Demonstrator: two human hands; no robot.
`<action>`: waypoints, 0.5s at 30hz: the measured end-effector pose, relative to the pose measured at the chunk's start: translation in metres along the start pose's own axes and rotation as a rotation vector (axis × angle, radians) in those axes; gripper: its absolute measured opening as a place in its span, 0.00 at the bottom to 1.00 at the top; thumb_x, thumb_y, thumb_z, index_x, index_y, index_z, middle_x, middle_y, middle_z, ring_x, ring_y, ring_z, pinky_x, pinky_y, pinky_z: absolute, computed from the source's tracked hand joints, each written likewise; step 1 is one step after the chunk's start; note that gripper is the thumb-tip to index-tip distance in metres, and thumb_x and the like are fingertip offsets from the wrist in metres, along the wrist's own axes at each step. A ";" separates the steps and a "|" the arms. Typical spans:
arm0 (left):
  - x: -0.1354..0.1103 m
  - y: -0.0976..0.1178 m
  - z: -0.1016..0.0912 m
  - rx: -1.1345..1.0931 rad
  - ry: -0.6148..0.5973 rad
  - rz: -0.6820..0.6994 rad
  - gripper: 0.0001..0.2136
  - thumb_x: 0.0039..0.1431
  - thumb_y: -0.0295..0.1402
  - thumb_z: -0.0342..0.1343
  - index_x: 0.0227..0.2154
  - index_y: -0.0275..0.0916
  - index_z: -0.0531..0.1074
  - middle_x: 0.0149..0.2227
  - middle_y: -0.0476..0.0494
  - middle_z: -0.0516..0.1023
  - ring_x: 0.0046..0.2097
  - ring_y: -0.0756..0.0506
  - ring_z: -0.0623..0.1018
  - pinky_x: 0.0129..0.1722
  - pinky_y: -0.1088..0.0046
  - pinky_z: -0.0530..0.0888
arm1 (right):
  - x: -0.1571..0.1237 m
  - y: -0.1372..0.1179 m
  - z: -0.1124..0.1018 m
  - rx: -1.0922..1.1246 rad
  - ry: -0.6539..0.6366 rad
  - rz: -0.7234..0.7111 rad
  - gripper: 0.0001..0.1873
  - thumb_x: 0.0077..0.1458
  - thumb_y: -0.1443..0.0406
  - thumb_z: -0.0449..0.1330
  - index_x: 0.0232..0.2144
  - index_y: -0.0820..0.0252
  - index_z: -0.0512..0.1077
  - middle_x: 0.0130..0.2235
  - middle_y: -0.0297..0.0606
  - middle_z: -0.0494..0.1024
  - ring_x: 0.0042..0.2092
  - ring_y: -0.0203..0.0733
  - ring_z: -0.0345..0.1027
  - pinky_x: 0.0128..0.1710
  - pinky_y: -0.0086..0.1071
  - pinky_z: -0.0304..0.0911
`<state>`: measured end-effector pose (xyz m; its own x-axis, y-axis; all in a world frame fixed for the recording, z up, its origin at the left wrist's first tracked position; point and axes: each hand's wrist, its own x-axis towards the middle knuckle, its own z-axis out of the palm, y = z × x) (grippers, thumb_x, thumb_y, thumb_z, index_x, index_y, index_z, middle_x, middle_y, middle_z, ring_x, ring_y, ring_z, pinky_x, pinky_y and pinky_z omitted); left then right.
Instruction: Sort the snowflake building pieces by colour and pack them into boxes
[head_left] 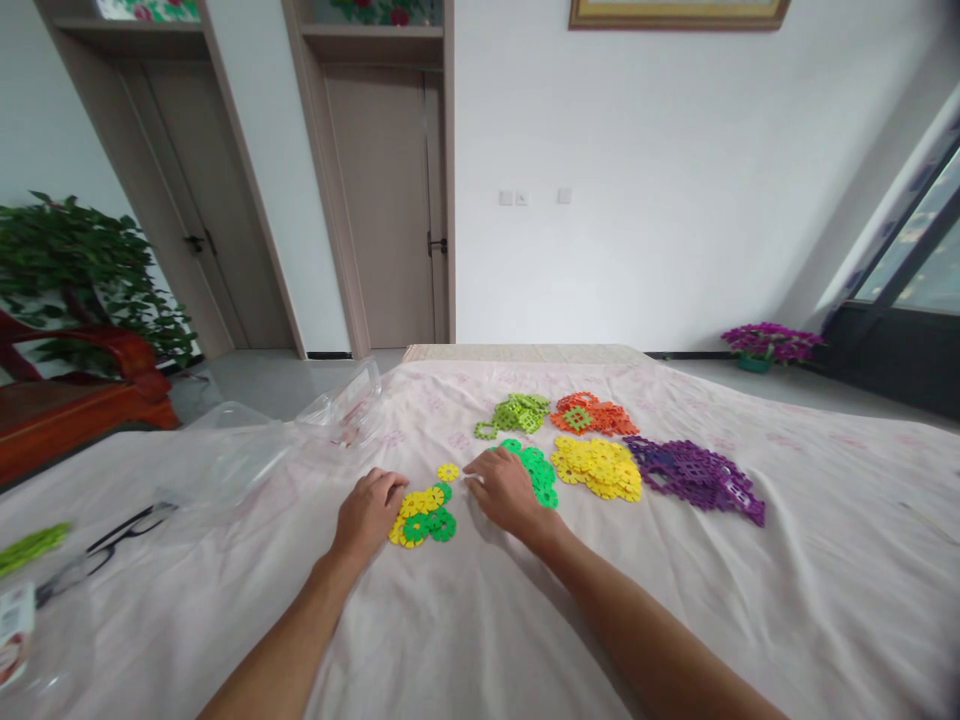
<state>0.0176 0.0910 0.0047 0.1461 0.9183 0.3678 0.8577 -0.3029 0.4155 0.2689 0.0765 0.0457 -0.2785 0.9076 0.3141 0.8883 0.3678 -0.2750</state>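
Observation:
My left hand (pixel 369 515) rests on the cloth, fingers loosely bent and apart, against the left side of a small mixed pile of yellow and green flower-shaped plastic discs (pixel 424 515). A single yellow disc (pixel 448 472) lies just above that pile. Close to its right is my right hand (pixel 504 490), thumb and forefinger apart, with nothing visible between them. It partly covers a heap of green flower discs (pixel 538 470). Farther right is a heap of yellow flower discs (pixel 600 467).
Behind lie light green square pieces (pixel 521 412) and orange pieces (pixel 596 415); purple pieces (pixel 697 475) are at right. On the left are clear plastic containers (pixel 232 455), eyeglasses (pixel 124 535) and more green pieces (pixel 34 547). A pale cloth (pixel 810 600) covers the table.

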 end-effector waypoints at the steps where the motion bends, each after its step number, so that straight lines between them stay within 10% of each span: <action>1: 0.000 0.000 0.000 -0.003 0.000 0.000 0.09 0.62 0.31 0.49 0.38 0.43 0.76 0.41 0.46 0.76 0.45 0.47 0.74 0.43 0.73 0.68 | -0.005 -0.008 0.002 0.005 -0.012 -0.015 0.14 0.62 0.60 0.53 0.44 0.52 0.77 0.43 0.39 0.78 0.48 0.45 0.64 0.48 0.35 0.53; 15: 0.001 -0.002 0.002 -0.008 0.000 -0.021 0.09 0.60 0.30 0.51 0.38 0.43 0.76 0.41 0.47 0.76 0.43 0.48 0.74 0.41 0.74 0.68 | 0.000 -0.022 0.027 0.022 -0.044 -0.041 0.16 0.50 0.61 0.62 0.43 0.52 0.75 0.43 0.39 0.73 0.48 0.46 0.61 0.48 0.37 0.52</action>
<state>0.0168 0.0928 0.0030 0.1282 0.9246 0.3588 0.8567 -0.2855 0.4296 0.2394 0.0735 0.0269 -0.3307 0.8996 0.2851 0.8679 0.4086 -0.2826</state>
